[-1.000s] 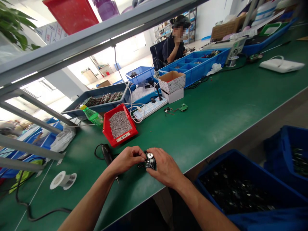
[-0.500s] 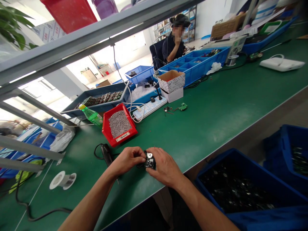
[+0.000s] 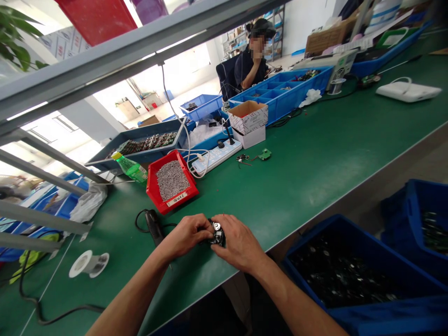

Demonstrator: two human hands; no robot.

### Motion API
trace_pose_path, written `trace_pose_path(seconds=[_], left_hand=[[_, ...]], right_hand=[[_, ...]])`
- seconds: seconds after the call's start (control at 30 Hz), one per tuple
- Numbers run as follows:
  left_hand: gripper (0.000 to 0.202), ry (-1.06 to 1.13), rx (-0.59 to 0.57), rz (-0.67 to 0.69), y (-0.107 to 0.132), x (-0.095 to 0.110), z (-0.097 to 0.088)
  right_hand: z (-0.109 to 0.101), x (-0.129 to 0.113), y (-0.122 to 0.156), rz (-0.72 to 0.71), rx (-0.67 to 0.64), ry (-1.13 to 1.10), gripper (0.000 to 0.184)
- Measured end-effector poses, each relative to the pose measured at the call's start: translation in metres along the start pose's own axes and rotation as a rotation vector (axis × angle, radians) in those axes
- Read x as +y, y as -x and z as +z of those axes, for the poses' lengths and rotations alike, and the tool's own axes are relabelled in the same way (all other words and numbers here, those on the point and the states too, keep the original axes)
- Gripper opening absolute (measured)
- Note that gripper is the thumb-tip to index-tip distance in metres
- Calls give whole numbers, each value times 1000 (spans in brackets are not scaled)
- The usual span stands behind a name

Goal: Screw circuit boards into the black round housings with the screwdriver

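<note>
A small black electronic assembly (image 3: pixel 217 234) with a round silvery disc on top is held above the green table near its front edge. My right hand (image 3: pixel 238 241) is curled around its right side, thumb below and fingers above. At its left side, my left hand (image 3: pixel 192 233) has thumb and forefinger pinched on the edge; whether a smaller part sits between those fingertips is hidden. A black electric screwdriver (image 3: pixel 154 226) lies just left of my left hand, partly covered by the forearm. Beyond it stands a red bin (image 3: pixel 192 190) filled with small metal screws.
A power strip (image 3: pixel 217 157) with white cables, a green bottle (image 3: pixel 131 169) and a cardboard box (image 3: pixel 249 117) stand behind. A green circuit board (image 3: pixel 265 154) lies mid-table. Blue crates (image 3: pixel 350 305) of dark parts sit lower right. A wire spool (image 3: pixel 82 264) lies left. A person sits across the table.
Both hands stay on the assembly, with the left fingers shifted slightly at its edge. The whole view has drifted a little, so the surroundings appear slightly further left.
</note>
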State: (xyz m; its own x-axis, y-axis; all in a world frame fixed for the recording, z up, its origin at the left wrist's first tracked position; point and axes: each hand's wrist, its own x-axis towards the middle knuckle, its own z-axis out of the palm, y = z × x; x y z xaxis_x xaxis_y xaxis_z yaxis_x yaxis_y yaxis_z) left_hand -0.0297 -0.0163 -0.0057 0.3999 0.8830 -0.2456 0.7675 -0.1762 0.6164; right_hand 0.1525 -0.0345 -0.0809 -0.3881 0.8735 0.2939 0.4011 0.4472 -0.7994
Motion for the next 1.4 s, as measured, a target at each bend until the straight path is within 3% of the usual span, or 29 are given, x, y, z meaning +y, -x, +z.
trace_pose_path(seconds=[0.53, 0.87, 1.1, 1.4], left_hand=[[13, -55, -17, 56, 1, -3, 0], [7, -42, 46, -33, -4, 4, 0], [7, 13, 12, 79, -6, -4, 2], [10, 89, -25, 67, -1, -3, -3]], right_hand=[[0, 1, 0, 2, -9, 4, 48], [-1, -2, -1, 11, -8, 13, 45], [0, 0, -1, 4, -2, 8, 46], [1, 0, 0, 1, 6, 8, 47]])
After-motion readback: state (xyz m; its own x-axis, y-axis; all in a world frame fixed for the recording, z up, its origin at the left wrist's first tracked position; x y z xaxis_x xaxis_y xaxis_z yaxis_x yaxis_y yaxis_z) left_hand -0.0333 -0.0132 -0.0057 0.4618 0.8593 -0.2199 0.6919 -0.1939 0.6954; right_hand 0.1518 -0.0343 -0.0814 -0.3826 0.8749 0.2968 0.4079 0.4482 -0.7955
